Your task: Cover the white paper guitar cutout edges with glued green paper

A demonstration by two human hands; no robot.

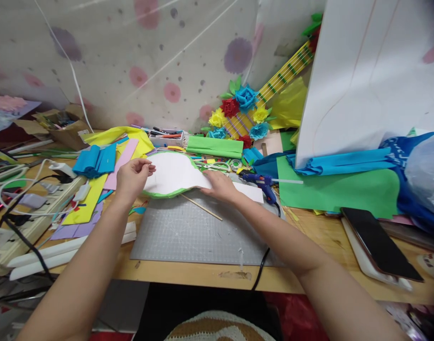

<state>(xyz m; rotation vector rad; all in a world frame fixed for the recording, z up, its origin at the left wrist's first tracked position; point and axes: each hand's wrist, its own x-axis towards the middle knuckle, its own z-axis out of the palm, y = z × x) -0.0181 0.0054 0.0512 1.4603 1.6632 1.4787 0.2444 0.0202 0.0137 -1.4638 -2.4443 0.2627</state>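
Note:
A white board cutout [176,171] with a rounded body and a narrower right end has green crepe paper [167,194] along its edge. It lies over the back of the grey cutting mat [195,232]. My right hand [219,185] grips it at the narrow part, thumb on the near edge. My left hand [133,176] is at its left side, fingertips pinched together; whatever is between them is too small to make out. A thin wooden stick [203,207] pokes out from beneath the cutout. Just right of my right hand lies a blue glue gun [261,181].
Behind stands a yellow paper guitar [243,123] with paper flowers. A tall white board [366,85] leans at right, near a phone [380,244]. Green-handled scissors [217,166] lie behind the cutout. A power strip [35,218] with cables fills the left.

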